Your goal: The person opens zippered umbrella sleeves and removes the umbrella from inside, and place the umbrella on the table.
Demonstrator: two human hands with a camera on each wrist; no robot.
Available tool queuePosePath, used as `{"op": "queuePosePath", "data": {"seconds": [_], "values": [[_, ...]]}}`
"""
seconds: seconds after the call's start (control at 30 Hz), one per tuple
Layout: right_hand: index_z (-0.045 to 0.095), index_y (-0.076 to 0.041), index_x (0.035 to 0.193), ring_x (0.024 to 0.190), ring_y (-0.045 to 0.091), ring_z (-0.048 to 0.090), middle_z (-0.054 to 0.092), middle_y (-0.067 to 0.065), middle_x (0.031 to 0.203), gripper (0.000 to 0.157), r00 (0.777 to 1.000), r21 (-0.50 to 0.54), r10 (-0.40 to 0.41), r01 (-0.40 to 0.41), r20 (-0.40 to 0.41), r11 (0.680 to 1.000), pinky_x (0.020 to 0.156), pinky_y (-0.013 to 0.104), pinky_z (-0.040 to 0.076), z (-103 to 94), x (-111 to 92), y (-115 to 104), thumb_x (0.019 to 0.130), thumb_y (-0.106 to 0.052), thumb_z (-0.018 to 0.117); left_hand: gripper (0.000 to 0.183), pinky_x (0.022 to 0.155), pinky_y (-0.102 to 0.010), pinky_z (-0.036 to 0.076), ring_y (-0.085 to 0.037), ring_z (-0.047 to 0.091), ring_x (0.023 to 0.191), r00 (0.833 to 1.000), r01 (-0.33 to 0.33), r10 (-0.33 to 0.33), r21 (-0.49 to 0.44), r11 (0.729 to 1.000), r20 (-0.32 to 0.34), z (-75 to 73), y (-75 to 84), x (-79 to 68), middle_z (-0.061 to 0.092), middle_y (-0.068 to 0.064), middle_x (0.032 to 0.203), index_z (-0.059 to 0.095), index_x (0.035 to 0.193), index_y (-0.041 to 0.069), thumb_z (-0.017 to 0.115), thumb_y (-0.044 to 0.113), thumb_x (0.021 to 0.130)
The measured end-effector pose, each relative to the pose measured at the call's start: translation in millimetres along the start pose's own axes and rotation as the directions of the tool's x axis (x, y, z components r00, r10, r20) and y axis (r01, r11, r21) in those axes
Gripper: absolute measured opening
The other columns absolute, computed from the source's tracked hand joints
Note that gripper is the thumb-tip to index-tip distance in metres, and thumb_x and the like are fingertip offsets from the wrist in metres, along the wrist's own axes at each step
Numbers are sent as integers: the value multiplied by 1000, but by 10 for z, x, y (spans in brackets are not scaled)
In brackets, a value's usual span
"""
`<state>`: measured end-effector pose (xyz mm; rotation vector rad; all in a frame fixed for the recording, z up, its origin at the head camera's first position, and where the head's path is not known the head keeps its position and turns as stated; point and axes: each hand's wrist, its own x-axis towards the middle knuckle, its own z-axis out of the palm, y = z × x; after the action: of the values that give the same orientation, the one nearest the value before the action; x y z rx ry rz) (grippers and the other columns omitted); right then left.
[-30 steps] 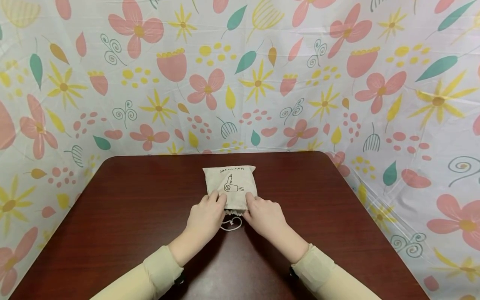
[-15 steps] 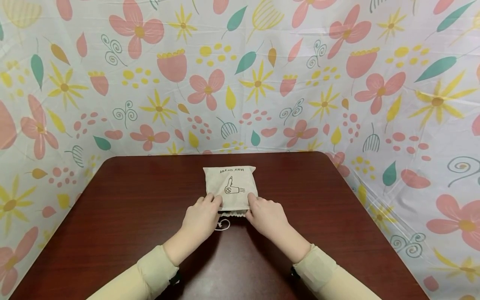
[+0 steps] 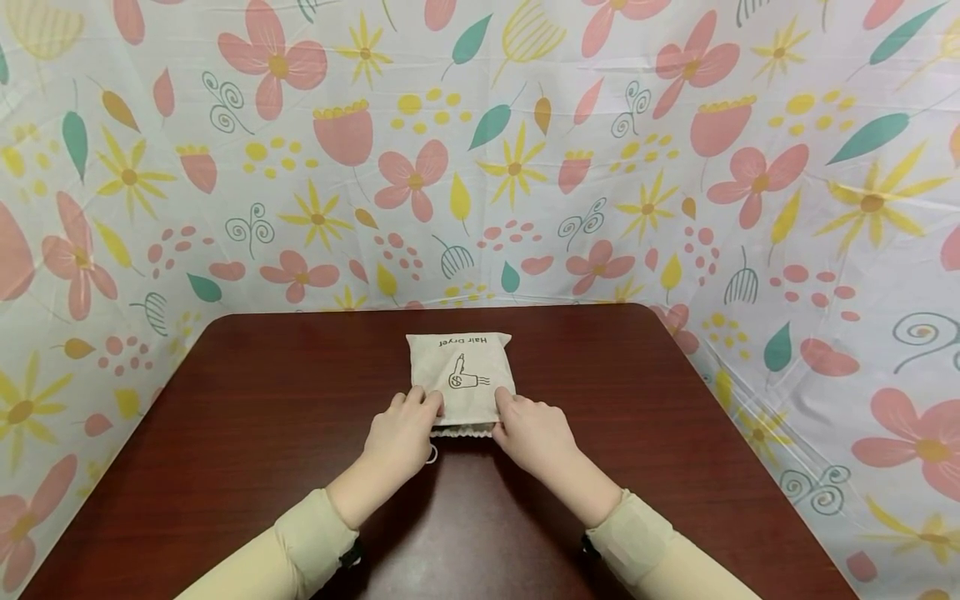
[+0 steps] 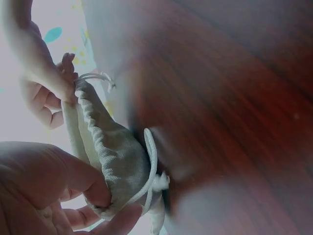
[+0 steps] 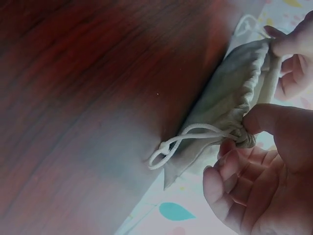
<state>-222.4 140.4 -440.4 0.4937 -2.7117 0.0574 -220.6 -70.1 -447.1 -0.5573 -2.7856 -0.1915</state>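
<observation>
A cream drawstring bag (image 3: 474, 400) printed with a hair dryer and the words "Hair Dryer" lies on the table, its lettering upside down from here. My left hand (image 3: 401, 432) grips the left end of its gathered mouth, while my right hand (image 3: 534, 429) pinches the right end. In the left wrist view the ruffled mouth (image 4: 98, 132) stretches between both hands. White cord loops hang from each end; the right wrist view shows one knotted cord (image 5: 188, 134) beside my right fingers. Whatever the bag may contain is hidden.
The dark red-brown wooden table (image 3: 262, 433) has rounded far corners. Behind it and along both sides hangs a white curtain (image 3: 480, 242) printed with flowers and leaves.
My left hand has shifted slightly left and the bag's mouth is spread wider. The cord loop has slid left, mostly behind my left hand. My right hand has barely moved.
</observation>
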Motion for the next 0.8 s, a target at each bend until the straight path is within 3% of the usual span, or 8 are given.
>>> {"op": "queuePosePath", "data": {"seconds": [0.33,0.5,0.63,0.8], "values": [[38,-17,71,43,22,49,39,-4,53,19,1000,0,8,-8,6,1000,33,36,25,5,-6,6,69,-25,55,35,34,-29,28,-19,40,72,1000,27,-27,14,1000,10,-12,-17,4,40,4,81,51,90,24,59,5,62],[39,-16,73,43,21,49,40,-5,54,20,1000,-6,2,-2,17,1000,32,35,25,9,-10,23,69,-25,57,20,33,-31,29,-22,39,72,997,76,-75,37,996,-22,35,-42,10,39,0,81,47,85,20,57,12,69],[41,-16,75,43,21,49,43,-5,55,20,1000,-19,8,-7,27,1000,32,35,25,12,-24,47,68,-24,58,15,33,-34,31,-22,44,64,992,120,-118,39,992,-39,75,-85,4,40,-4,81,45,85,15,55,24,78],[41,-16,75,44,22,49,43,-4,56,21,999,-22,19,-18,40,1000,32,36,25,17,-41,58,67,-25,58,21,32,-33,29,-18,44,47,990,141,-141,12,990,4,66,-116,-22,40,-3,77,43,84,14,56,29,78]]}}
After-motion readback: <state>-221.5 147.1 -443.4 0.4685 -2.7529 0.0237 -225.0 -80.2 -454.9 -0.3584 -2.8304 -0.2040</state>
